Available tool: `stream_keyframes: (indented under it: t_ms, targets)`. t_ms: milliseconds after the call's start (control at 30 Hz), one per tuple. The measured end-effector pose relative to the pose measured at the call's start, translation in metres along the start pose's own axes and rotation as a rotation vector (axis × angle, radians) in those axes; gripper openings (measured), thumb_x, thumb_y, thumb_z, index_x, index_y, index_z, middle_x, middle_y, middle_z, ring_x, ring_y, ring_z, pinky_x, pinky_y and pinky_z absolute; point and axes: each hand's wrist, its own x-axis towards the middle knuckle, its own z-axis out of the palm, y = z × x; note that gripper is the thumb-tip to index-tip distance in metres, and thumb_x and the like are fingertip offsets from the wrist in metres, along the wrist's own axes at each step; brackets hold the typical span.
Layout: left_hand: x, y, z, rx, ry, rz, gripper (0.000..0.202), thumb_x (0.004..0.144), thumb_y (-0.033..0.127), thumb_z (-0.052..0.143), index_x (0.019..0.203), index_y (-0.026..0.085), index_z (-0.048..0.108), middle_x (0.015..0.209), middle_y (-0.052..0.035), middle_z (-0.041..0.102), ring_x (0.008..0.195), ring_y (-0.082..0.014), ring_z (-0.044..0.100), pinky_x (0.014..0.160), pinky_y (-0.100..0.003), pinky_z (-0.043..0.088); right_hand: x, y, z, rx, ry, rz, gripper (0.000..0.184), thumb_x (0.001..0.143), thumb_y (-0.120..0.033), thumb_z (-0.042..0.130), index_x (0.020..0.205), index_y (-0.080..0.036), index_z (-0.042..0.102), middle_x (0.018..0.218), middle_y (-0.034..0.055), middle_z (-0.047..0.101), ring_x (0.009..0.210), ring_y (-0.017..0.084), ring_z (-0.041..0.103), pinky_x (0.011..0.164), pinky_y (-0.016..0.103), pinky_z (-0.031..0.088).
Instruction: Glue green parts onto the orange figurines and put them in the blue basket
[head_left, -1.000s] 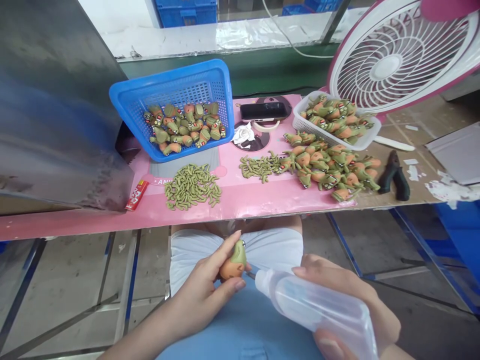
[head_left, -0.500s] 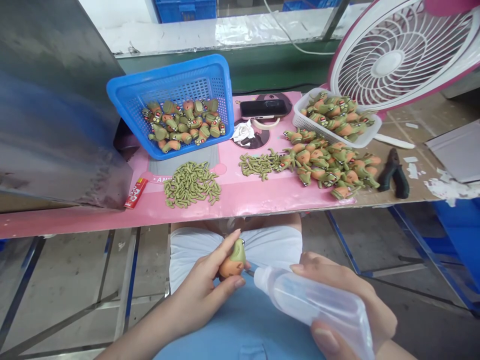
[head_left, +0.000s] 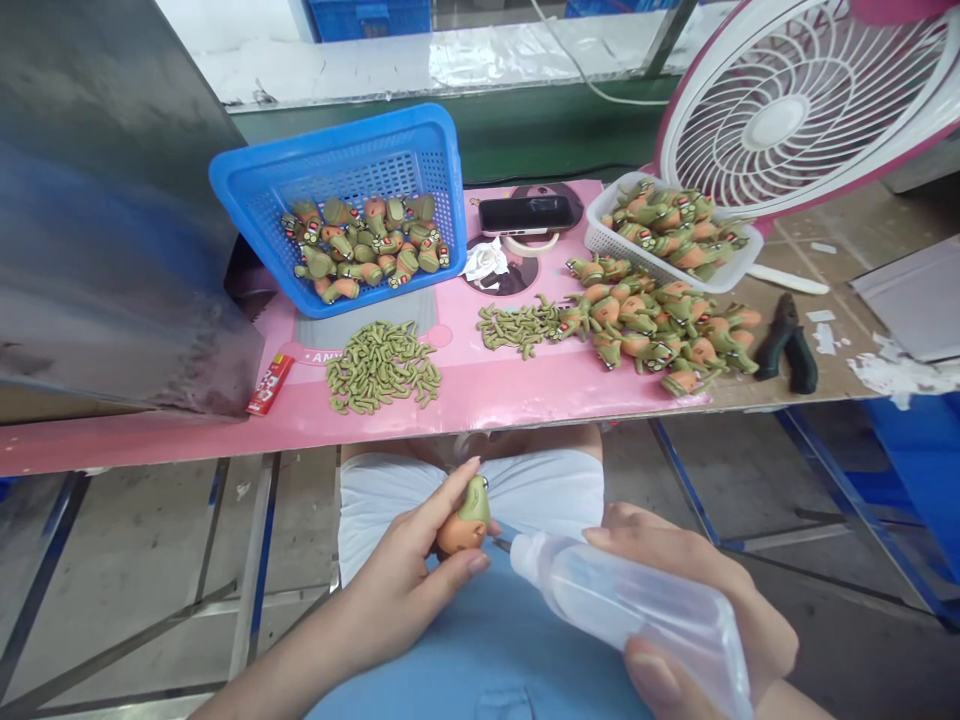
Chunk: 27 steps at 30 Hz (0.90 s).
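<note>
Over my lap, my left hand (head_left: 409, 565) pinches a small green and orange figurine (head_left: 466, 522) between thumb and fingers. My right hand (head_left: 697, 590) is wrapped around a translucent squeeze bottle (head_left: 630, 600), tilted so its thin dark nozzle points left at the figurine. The nozzle tip sits close beside the figurine's orange body; I cannot tell whether they touch. On the table edge ahead lies a pile of small curved green pieces (head_left: 382, 368). A smaller heap of like pieces (head_left: 517, 326) lies to its right, beside a pile of green and orange figurines (head_left: 660, 325).
A blue basket (head_left: 225, 172) and a white basket (head_left: 731, 278) hold more figurines. A phone (head_left: 525, 215), crumpled tissue (head_left: 486, 260), red packet (head_left: 270, 384) and black-handled pliers (head_left: 787, 345) lie on the table. A fan (head_left: 776, 122) stands at right, a metal box (head_left: 112, 220) at left.
The bottle in my right hand has drawn back slightly to the right, widening the small distance between its nozzle and the figurine. My left hand holds almost still.
</note>
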Motion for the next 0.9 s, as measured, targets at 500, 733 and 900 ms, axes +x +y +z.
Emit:
stream_keyframes:
  t_ms: [500,733,900]
  targets:
    - [0.001,0.001,0.001,0.002,0.013,-0.014,0.06,0.082,0.025,0.048,0.137,0.019,0.023,0.101,-0.003,0.06,0.093,-0.0162,0.052,0.086,-0.026,0.036,-0.013,0.002,0.001,0.057,0.043,0.049,0.026,0.084,-0.027,0.049,0.104,-0.012,0.055,0.059,0.0031,0.05,0.042,0.016,0.042,0.034,0.029,0.031]
    - [0.001,0.001,0.001,-0.015,0.004,-0.019,0.06,0.082,0.023,0.047,0.137,0.018,0.023,0.102,-0.0029,0.061,0.095,-0.0161,0.053,0.087,-0.026,0.036,-0.003,0.0,0.004,0.07,0.019,0.051,0.02,0.084,-0.027,0.051,0.097,-0.013,0.055,0.052,-0.0009,0.043,0.037,0.012,0.037,0.031,0.025,0.028]
    - [0.002,0.001,0.0,-0.027,-0.003,-0.02,0.061,0.082,0.024,0.047,0.137,0.016,0.023,0.104,-0.0044,0.061,0.095,-0.0162,0.054,0.087,-0.025,0.036,0.0,-0.001,0.002,0.065,0.012,0.066,0.018,0.084,-0.028,0.051,0.094,-0.014,0.055,0.051,-0.0007,0.044,0.037,0.012,0.039,0.031,0.026,0.03]
